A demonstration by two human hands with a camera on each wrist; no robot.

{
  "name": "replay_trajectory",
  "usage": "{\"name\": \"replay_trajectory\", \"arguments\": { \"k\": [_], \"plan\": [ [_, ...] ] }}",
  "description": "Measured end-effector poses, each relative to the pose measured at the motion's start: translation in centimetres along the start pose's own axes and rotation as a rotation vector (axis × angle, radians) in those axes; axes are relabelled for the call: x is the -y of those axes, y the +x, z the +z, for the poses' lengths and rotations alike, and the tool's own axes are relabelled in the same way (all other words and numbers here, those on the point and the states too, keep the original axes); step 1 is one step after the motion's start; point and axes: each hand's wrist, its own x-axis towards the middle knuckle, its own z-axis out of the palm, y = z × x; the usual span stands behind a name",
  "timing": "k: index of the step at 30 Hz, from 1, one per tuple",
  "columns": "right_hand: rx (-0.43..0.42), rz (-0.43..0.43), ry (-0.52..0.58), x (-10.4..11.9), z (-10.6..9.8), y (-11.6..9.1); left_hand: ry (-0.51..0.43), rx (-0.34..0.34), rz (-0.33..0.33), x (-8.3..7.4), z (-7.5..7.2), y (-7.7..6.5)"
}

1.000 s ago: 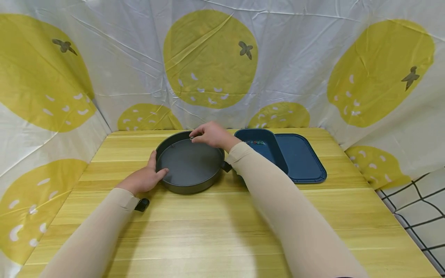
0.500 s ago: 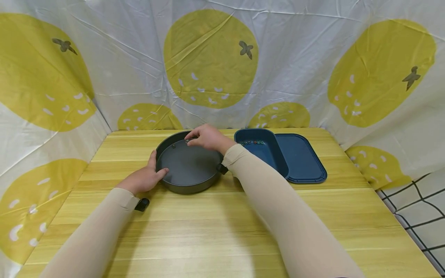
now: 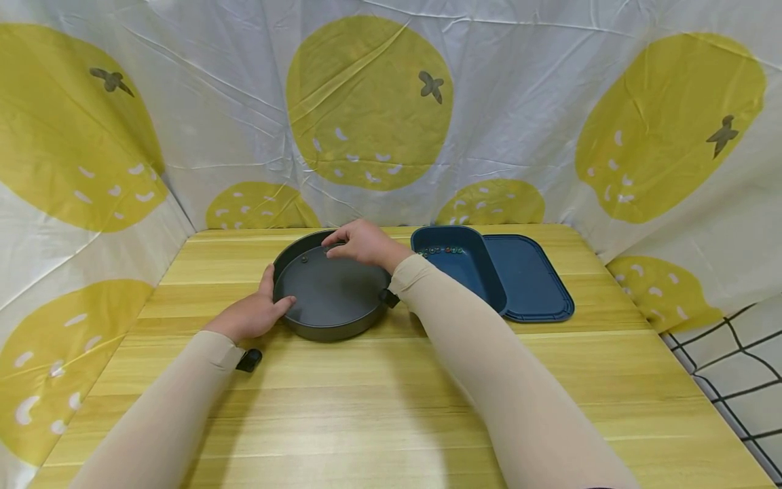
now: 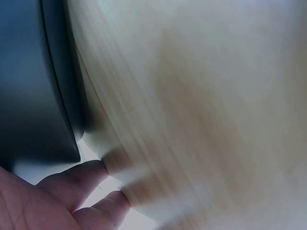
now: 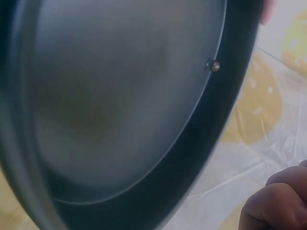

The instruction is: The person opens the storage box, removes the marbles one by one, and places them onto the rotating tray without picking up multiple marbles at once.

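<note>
A round dark grey pan (image 3: 332, 292) stands on the table. My left hand (image 3: 253, 316) grips its left wall, thumb over the rim on the inside and fingers outside; in the left wrist view fingers (image 4: 79, 179) show beside the pan's wall (image 4: 33, 86). One small marble (image 3: 304, 259) lies on the pan's floor near the far left wall; the right wrist view also shows this marble (image 5: 212, 65). My right hand (image 3: 366, 243) is over the pan's far side, thumb and forefinger pinching a small marble that is mostly hidden. In the right wrist view its curled fingers (image 5: 276, 206) appear beyond the rim.
Right of the pan stands a deep blue rectangular container (image 3: 467, 272) with several marbles (image 3: 444, 250) in a row along its far side. A flat blue lid (image 3: 528, 278) lies beside it, partly under it. A patterned cloth (image 3: 513, 102) hangs behind the wooden table (image 3: 342, 414).
My right hand has moved slightly left and down over the pan, uncovering more of the container's marbles. The left hand and the pan stay where they were.
</note>
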Motion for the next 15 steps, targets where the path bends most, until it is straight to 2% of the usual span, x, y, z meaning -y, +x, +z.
{"name": "replay_trajectory", "arguments": {
  "k": [7,11,15],
  "plan": [
    [-0.005,0.038,0.101,-0.8,-0.8,-0.6,-0.017,0.0,0.012,0.1,0.1,-0.1],
    [-0.057,0.108,0.164,-2.8,-2.6,-1.6,-0.007,-0.003,0.017,-0.1,0.1,-0.2],
    [-0.14,0.175,0.189,-5.8,-4.8,-2.9,-0.003,-0.003,0.013,-0.2,0.0,-0.3]
  ]
}}
